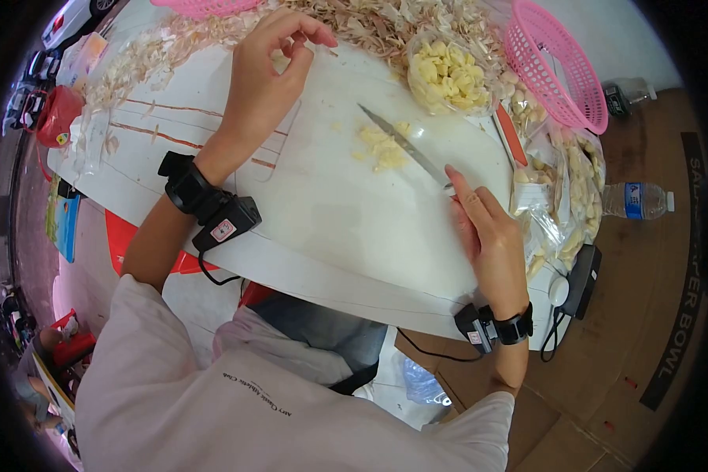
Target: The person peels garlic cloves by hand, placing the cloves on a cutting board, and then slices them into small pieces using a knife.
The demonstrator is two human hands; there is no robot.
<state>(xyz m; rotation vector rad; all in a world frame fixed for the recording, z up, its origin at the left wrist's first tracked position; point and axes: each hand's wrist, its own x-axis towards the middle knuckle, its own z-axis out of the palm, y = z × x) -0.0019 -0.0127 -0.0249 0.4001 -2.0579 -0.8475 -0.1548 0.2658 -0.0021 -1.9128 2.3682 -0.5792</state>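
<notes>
My right hand (pixel 486 224) is closed round the handle of a knife (pixel 407 144). Its blade points up and to the left, over a small heap of chopped garlic (pixel 381 151) on the white board (pixel 346 228). At the upper left, my left hand (pixel 271 59) is raised near scattered garlic skins (pixel 204 41). Its fingers are loosely bent, thumb and forefinger apart, and nothing shows clearly between them. Peeled garlic cloves (pixel 451 75) fill a clear plastic bag beyond the knife tip.
Dry garlic skins (pixel 370 23) pile along the far edge. A pink basket (pixel 554 63) stands at the upper right, above bags of garlic cloves (pixel 574 189). An orange-red strip (pixel 510 135) lies beside them. Farther right are a water bottle (pixel 641 200) and a black device (pixel 582 279) with a cable.
</notes>
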